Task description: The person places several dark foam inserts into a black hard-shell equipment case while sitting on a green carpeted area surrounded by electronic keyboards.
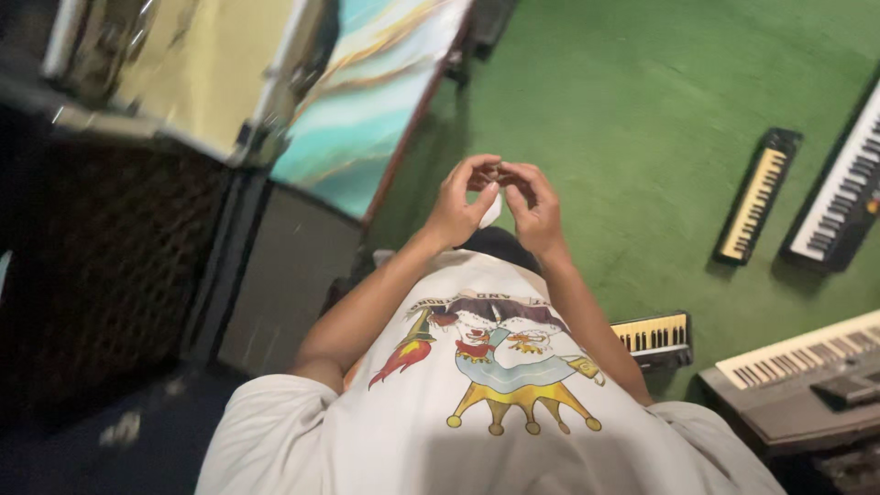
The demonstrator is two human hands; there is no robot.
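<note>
Both hands raised together over the green carpet [587, 137], just above the white printed T-shirt [486, 394]; left hand [456, 206] and right hand [534, 209] curled inward, fingertips meeting at the top around a small dark object [495, 170], too small and blurred to identify; a small white piece [491, 213], perhaps paper or cloth, hanging between the palms just below that object, touching the left hand; both hands pinching, neither spread flat.

Placed relative to the hands: a teal, cream and orange painted canvas [371, 101] leaning up and to the left; a dark mesh-fronted speaker cabinet [101, 266] far left; a narrow black keyboard with yellowed keys [757, 197] lying on the carpet to the right; a larger black keyboard with white keys [848, 188] just beyond it at the frame edge; another small keyboard [653, 335] down and right, near the right forearm; a grey keyboard [807, 376] lower right, beside that one.
</note>
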